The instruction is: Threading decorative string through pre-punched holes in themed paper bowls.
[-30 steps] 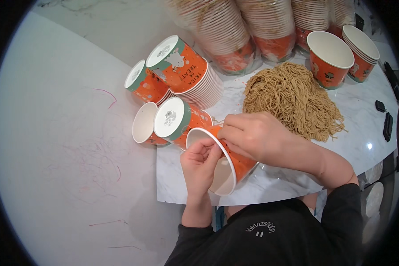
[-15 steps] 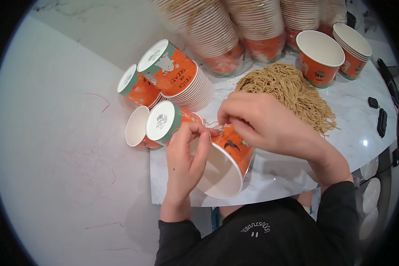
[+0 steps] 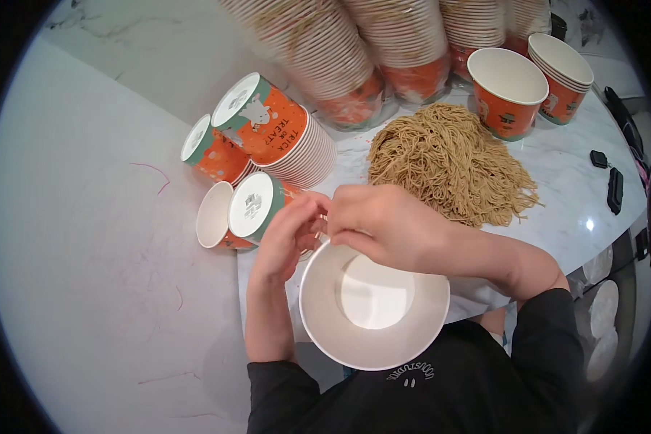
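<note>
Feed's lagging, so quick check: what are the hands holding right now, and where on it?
Both the left hand and the right hand grip an empty white-lined paper cup at its far rim, mouth tipped toward the camera.

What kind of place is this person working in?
Probably a food-prep or party-catering counter: a heap of tan dry noodles lies on a white marble-look table, ringed by tall stacks of orange paper cups, while both hands tilt one empty white-lined paper cup.
</note>
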### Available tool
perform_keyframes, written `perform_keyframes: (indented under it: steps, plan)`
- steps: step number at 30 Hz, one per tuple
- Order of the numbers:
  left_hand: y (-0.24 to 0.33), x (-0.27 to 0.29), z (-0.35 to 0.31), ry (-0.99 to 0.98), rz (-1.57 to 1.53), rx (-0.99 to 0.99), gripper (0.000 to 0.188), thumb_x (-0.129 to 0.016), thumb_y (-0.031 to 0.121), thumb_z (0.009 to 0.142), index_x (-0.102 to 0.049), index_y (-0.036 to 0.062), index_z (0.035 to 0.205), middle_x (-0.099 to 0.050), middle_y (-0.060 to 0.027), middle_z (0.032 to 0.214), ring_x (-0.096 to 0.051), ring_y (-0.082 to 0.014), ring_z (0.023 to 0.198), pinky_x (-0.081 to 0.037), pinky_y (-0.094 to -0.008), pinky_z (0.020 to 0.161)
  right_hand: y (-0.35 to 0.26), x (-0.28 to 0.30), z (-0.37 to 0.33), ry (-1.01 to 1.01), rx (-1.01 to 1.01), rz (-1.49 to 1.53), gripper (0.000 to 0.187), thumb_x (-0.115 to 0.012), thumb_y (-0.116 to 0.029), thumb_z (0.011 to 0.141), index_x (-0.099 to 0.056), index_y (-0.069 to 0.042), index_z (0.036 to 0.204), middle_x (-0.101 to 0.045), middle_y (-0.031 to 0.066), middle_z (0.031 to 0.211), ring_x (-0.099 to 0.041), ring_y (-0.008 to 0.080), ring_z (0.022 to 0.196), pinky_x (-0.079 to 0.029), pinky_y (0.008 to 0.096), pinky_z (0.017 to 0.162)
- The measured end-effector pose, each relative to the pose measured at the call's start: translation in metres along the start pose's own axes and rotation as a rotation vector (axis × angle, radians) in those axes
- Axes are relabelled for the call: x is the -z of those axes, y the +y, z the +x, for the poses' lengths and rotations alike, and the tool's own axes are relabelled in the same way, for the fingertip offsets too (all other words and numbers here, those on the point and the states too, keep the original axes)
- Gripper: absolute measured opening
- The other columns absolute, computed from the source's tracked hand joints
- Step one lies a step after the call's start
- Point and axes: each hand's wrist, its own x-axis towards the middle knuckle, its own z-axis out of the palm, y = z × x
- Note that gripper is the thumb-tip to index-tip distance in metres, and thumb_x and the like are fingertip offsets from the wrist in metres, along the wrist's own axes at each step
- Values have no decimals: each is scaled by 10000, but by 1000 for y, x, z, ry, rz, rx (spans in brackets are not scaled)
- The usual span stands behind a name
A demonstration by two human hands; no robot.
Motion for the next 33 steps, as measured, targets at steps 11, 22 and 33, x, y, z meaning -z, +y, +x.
perform_keyframes:
  steps: [11,22,33]
  plan:
    - [-21,-8,26,-259,-695,-488,248,-453,267,1093,-633,117,1175,-595,-100,1397,-566,-198,1231,-455,-439,1042,-3,-11,-3,-364,34,-24,198,-687,-186,868,-730,7,854,-664,135,941,-673,345,900,-535,440,822]
    - [25,18,13,187,65,-401,243,-592,154,1037,-726,-8,1159,-730,-21,1050,-543,-23,792,-445,-198,701,22,-2,10,-203,154,-44,144,-737,-119,846,-759,-12,939,-615,117,1203,-648,289,994,-521,386,898]
    - [42,12,1,218,302,-503,200,-651,118,993,-739,-15,1113,-660,8,888,-512,-43,762,-416,-205,693,27,7,17,-42,-574,585,170,-736,-66,910,-693,31,1042,-716,35,813,-632,60,695,-500,207,631]
